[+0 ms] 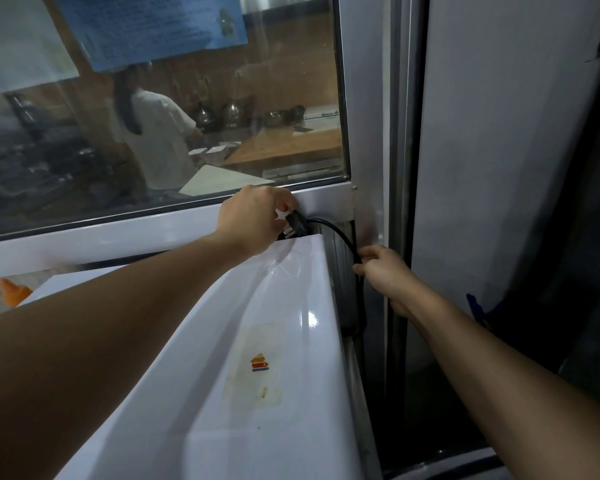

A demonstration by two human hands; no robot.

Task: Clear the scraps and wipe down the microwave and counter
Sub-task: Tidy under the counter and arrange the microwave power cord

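Across the near foreground, the glossy white top of the microwave (257,341) is stretching away toward the window, carrying a yellowed clear sticker with a small red, orange and blue mark (257,363). Over it the left forearm is reaching forward, and at the microwave's far right corner the left hand (253,220) is curling its fingers round a black power plug (297,225), pinching it just above the appliance's back edge. From the plug a black cable (343,239) is arching right and dropping into the narrow gap beside the microwave, where the right hand (383,273) is gripping it with closed fingers. At the far left, an orange object (13,291) is lying low beside the microwave; what it is cannot be told. Beyond the hands, a silver-framed glass window (222,98) is showing a kitchen with a person in white, and a blue printed notice (153,26) is hanging on the pane.
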